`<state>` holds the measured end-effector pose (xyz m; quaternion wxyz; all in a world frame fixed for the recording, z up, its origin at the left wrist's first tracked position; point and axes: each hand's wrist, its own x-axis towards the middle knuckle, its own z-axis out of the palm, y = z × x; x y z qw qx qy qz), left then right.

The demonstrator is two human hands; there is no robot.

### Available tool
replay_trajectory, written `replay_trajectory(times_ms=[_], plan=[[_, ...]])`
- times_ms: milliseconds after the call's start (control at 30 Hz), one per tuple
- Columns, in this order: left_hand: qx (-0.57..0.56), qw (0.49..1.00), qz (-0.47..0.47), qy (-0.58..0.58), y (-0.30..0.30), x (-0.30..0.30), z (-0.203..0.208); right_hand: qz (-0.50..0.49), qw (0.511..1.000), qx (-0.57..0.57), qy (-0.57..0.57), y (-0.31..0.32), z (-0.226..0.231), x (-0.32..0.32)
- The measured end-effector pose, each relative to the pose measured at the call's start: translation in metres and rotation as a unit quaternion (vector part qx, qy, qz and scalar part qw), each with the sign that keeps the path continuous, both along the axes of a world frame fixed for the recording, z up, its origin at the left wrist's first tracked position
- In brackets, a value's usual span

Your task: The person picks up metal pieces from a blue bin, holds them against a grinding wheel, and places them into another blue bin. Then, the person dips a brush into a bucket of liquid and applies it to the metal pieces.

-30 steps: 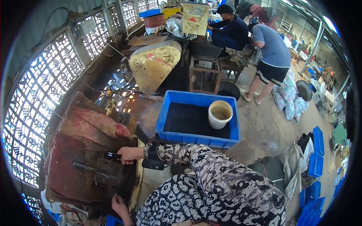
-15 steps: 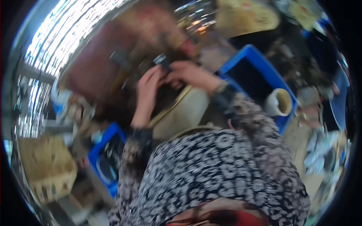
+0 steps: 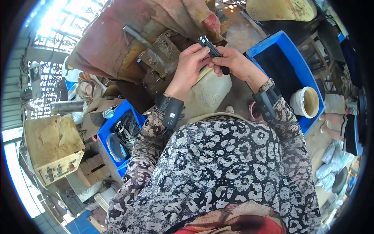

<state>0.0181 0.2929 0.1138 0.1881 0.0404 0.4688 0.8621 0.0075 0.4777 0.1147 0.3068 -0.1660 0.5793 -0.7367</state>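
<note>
A slim black bar-shaped piece [image 3: 214, 51] with shiny silver metal bits at its far end is held up in front of me, slanting from upper left to lower right. My left hand [image 3: 190, 65] pinches it near the silver end. The fingers of my right hand [image 3: 238, 64] are closed on its lower part, and the black end sticks out below them. Just beyond my left hand is a stained metal work block [image 3: 154, 58] with a grey rod [image 3: 140, 38] standing at a slant over it.
Reddish worn cloth [image 3: 105, 46] drapes around the block. At left, a blue bin [image 3: 102, 134] holds many dark metal strips. On the right stands a larger blue bin [image 3: 317, 87] with a white bucket [image 3: 297, 102] at its near end. A wooden box [image 3: 54, 140] sits far left; another person's legs [image 3: 333, 124] show far right.
The view has turned and sharpened, so the hands appear further right. Both hands still hold the black piece, which now shows more of its length.
</note>
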Motion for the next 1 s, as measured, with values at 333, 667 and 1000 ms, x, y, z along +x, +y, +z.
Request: replay_trajectory(times_ms=[333,667,1000], plan=[[-0.036,0.998,0.042,-0.034,0.009,-0.001,-0.005,-0.165,0.982,0.084,0.034,0.005,-0.014,0.040],[-0.092,0.991,-0.020,-0.095,0.044,0.007,-0.015,-0.257,0.947,0.189,0.043,0.027,-0.039,0.067],[-0.135,0.986,0.001,-0.102,0.059,0.002,-0.035,-0.271,0.942,0.196,0.003,0.036,-0.029,0.083]])
